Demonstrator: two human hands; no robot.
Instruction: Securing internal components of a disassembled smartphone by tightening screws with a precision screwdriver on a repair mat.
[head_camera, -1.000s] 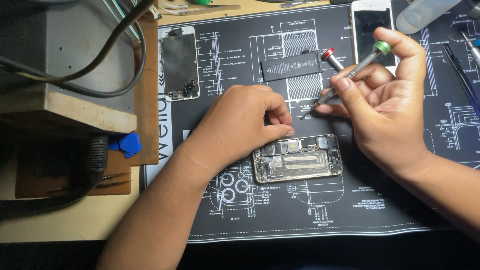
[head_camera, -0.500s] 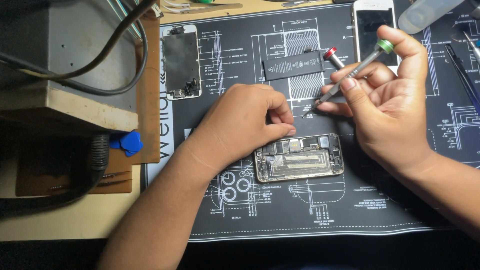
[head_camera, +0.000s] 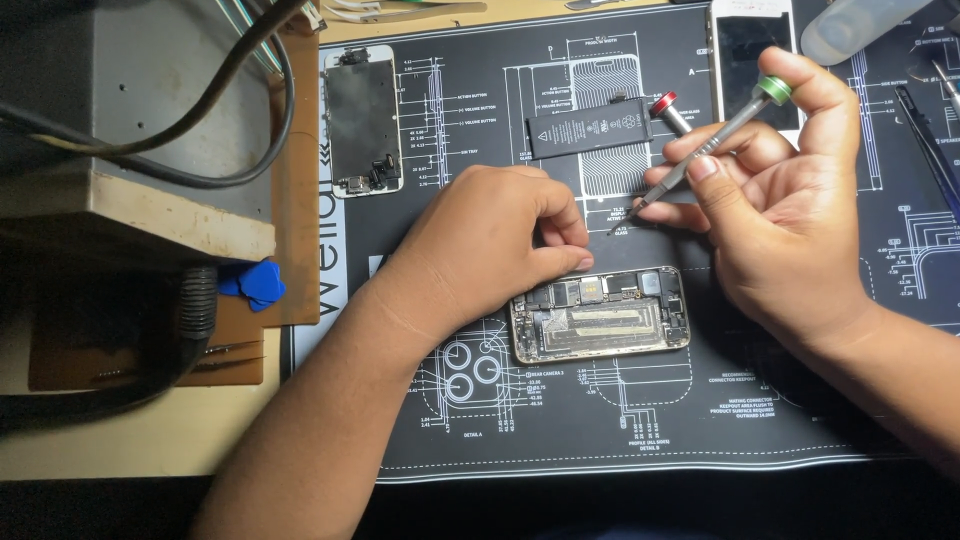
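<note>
The left hand (head_camera: 490, 250) is curled loosely with its fingertips pressed on the top edge of the opened phone (head_camera: 600, 313), which lies on the dark mat (head_camera: 600, 430) just below them. The right hand (head_camera: 790, 220) grips a green-capped screwdriver (head_camera: 700, 155) between thumb and fingers, tip pointing down-left toward the left fingers; a battery (head_camera: 588, 127) lies just beyond them.

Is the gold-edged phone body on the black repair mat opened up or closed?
Opened up: the gold-edged phone body shows bare boards and connectors, no screen on it. A detached screen panel and black flat battery lie apart on the mat.
</note>
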